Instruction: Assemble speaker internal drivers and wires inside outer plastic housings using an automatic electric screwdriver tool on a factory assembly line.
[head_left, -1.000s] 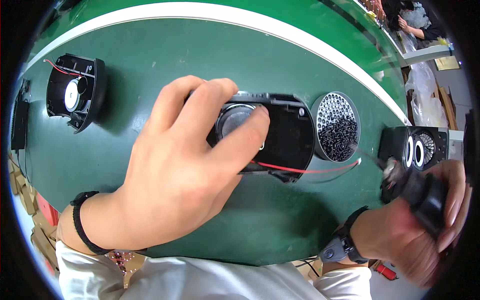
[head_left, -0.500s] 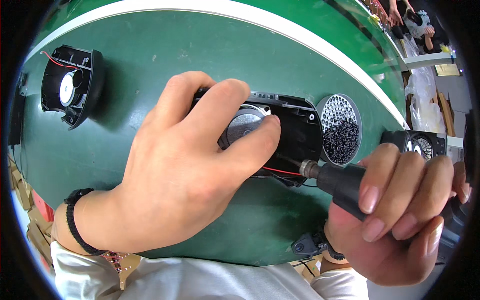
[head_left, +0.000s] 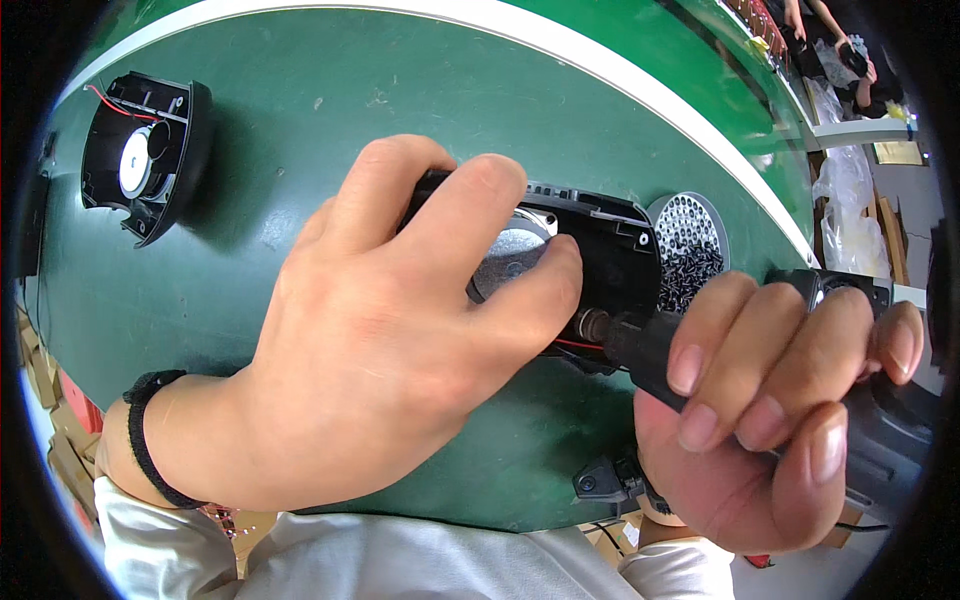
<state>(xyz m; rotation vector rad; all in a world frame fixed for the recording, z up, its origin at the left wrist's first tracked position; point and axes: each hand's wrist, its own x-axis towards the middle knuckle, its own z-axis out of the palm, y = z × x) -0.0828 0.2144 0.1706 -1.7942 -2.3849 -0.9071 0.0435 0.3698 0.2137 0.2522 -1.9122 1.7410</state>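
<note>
On the green table my left hand [head_left: 400, 320] grips a black plastic speaker housing [head_left: 615, 270], its thumb and fingers around the round speaker [head_left: 512, 255] inside. My right hand [head_left: 760, 420] is wrapped around a black electric screwdriver [head_left: 645, 350]. The tool is tilted, its metal collar at the housing's near right part, beside a red wire [head_left: 580, 346]. The screwdriver's tip is hidden down in the housing. Just right of the housing lies a round dish [head_left: 715, 225] with a dimpled floor, holding many small black screws [head_left: 690, 275].
A second black housing [head_left: 145, 160] with a speaker and red wire stands at the far left. Behind my right hand is another black part [head_left: 800, 280]. A white strip [head_left: 560, 50] borders the table's far side. People's hands [head_left: 835, 40] show at the upper right.
My right hand has brought the screwdriver left and deeper into the housing. My left hand and the housing have shifted slightly right in view.
</note>
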